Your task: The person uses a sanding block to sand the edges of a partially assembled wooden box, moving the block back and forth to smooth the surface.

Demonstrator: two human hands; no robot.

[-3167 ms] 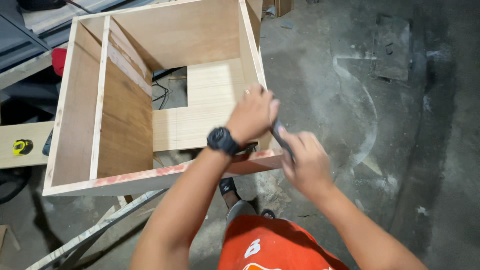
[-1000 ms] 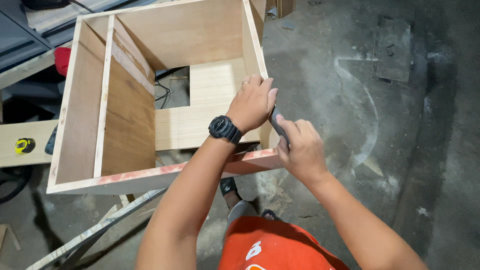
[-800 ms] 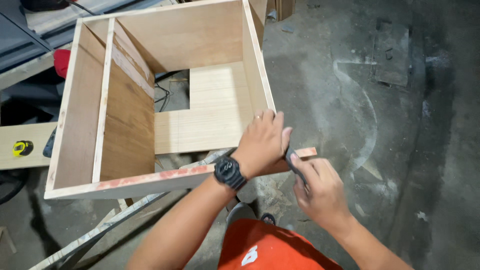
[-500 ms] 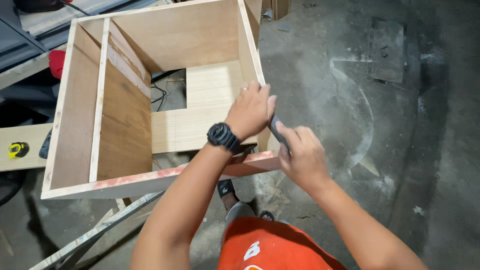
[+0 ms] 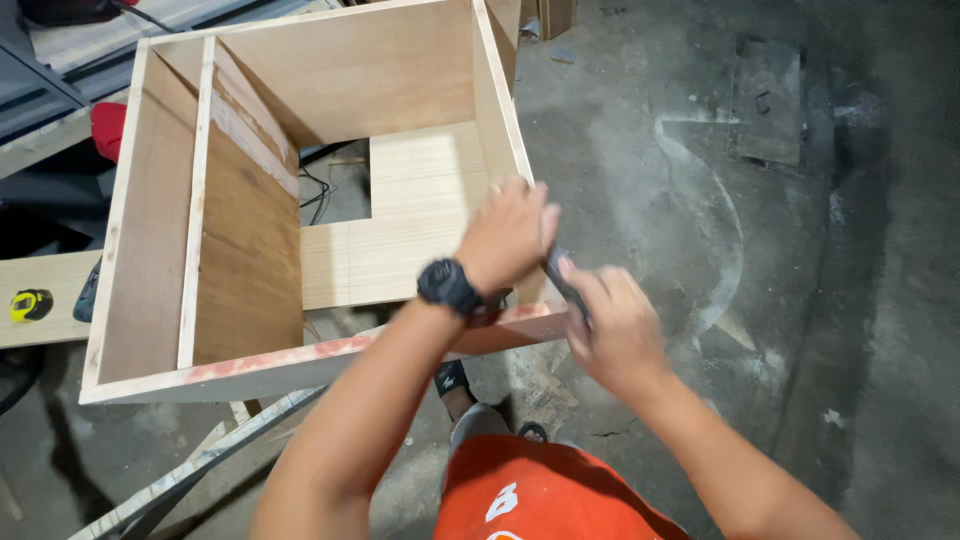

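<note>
The right hand (image 5: 618,322) is curled tight around a dark strip (image 5: 562,280), probably sandpaper, whose long axis runs up and away along the right side wall of the wooden box (image 5: 250,215). The left hand (image 5: 508,235), fingers bent and loosely closed, presses on the top edge of that same wall near the front corner. A black watch (image 5: 449,287) sits on its wrist. The open box faces upward above the concrete floor (image 5: 800,250); a yellow tape measure (image 5: 30,304) lies on a plank at far left.

Stained concrete floor (image 5: 800,250) (dusty, grey).
</note>
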